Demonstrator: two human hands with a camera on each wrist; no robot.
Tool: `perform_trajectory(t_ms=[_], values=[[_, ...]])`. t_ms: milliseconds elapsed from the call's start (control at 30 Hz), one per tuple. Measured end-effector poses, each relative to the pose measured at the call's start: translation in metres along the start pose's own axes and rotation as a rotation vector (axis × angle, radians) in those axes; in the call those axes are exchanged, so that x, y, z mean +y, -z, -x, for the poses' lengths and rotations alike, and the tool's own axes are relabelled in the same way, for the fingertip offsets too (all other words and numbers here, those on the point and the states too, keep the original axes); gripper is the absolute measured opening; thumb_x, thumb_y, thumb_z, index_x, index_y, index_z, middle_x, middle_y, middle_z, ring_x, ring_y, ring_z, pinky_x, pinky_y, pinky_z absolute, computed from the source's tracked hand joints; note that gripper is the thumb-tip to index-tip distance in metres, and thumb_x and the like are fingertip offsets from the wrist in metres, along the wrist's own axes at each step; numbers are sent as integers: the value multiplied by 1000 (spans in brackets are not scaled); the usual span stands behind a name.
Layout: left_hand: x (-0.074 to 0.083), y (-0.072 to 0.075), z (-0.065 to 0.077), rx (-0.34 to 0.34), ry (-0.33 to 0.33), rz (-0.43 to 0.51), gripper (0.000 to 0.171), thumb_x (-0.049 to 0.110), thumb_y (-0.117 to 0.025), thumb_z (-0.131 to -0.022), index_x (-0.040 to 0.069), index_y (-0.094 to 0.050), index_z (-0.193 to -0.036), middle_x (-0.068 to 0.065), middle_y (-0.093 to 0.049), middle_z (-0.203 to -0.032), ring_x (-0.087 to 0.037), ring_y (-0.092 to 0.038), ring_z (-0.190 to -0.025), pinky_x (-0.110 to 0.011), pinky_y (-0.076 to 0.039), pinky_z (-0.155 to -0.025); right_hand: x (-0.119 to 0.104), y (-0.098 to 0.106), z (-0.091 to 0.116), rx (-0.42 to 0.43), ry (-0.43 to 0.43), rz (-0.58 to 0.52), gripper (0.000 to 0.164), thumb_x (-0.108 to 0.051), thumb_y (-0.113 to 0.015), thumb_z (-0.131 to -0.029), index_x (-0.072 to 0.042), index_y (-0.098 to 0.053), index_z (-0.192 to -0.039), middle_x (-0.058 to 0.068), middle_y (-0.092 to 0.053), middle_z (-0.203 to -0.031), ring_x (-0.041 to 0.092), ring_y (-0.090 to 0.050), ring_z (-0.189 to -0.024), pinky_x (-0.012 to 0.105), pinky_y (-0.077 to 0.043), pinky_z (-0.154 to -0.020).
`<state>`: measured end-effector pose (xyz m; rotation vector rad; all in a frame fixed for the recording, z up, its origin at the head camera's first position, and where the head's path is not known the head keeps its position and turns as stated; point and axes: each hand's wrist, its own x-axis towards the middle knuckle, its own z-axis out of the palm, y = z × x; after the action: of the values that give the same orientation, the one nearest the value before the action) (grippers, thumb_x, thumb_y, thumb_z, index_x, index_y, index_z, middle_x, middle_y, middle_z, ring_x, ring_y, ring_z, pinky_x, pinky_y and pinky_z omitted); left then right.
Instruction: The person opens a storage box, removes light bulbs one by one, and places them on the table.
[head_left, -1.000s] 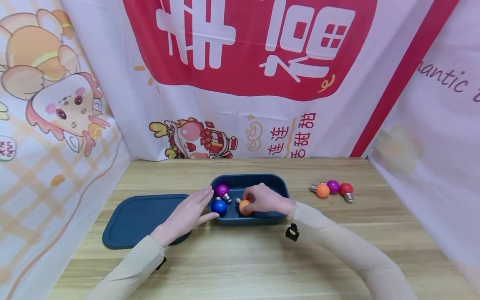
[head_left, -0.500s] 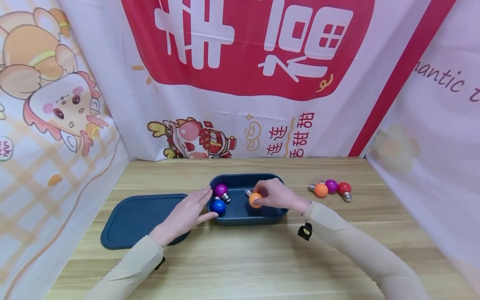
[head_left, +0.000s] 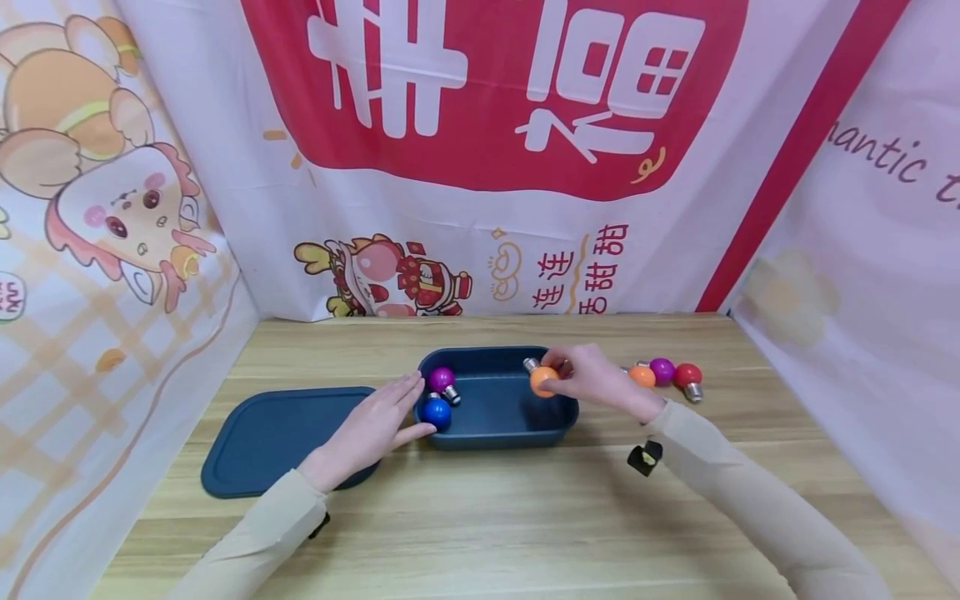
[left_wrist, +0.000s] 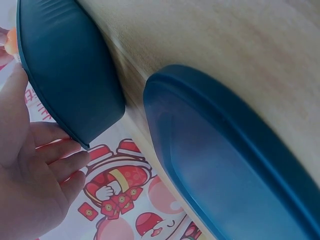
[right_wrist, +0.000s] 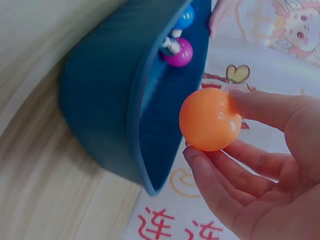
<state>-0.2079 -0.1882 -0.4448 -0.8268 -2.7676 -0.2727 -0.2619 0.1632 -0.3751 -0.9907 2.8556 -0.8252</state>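
Note:
My right hand (head_left: pixel 592 375) pinches an orange light bulb (right_wrist: pixel 210 120) between thumb and fingers. In the head view the bulb is over the right end of the dark blue box (head_left: pixel 495 440), its metal base pointing up and left. Inside the box, at its left end, lie a purple bulb (head_left: pixel 442 380) and a blue bulb (head_left: pixel 437 412). My left hand (head_left: pixel 371 429) has its fingers straight, with fingertips and thumb at the box's left rim. In the left wrist view those fingertips (left_wrist: pixel 75 185) reach the outer wall and rim of the box.
Left of the box lies a flat dark blue lid (head_left: pixel 281 442), partly under my left forearm. To the right on the wooden table (head_left: pixel 495 525) sit another orange bulb (head_left: pixel 642 375), a purple bulb (head_left: pixel 663 371) and a red bulb (head_left: pixel 687 375). Printed cloth (head_left: pixel 465 250) hangs behind.
My right hand has lifted the orange bulb from the box's middle and moved it up and to the right. The left hand stays at the left rim.

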Motion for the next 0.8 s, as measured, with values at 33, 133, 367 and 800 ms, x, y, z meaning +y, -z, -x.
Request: perform_trajectory(t_ms=[33,133,367,800], values=[[0,0,0,1,-1,0,77,53,-63,-91,-2,-49,-143,-20,-48,-151,-36,-48,-140,-52,-43,-112,2,2,1,8,-6,-3,21,-17,-76,-87,-3,-70,-100,11,-74,-95,18,-68,-78,32,-61,-73],[0,-1,0,0,0,4,77,53,-63,-91,-2,-49,-143,-20,-48,-151,-36,-48,-140,-52,-43,-112,9,7,7,22,-38,-12,20,-18,-77,-87,-4,-70,-100,11,-74,-96,20,-70,-81,34,-62,-75],[0,0,0,-4,9,8,77,54,-63,-91,-1,-49,-144,-20,-47,-151,-36,-47,-140,-52,-43,-113,26,19,25,17,-177,-38,25,-23,-76,-88,-7,-70,-107,12,-73,-104,23,-70,-88,36,-62,-77],[0,0,1,-3,13,11,78,54,-63,-91,0,-48,-145,-20,-47,-151,-35,-47,-140,-51,-43,-113,66,20,65,59,-290,19,30,-26,-77,-87,-4,-70,-107,13,-74,-102,22,-70,-86,38,-62,-78]])
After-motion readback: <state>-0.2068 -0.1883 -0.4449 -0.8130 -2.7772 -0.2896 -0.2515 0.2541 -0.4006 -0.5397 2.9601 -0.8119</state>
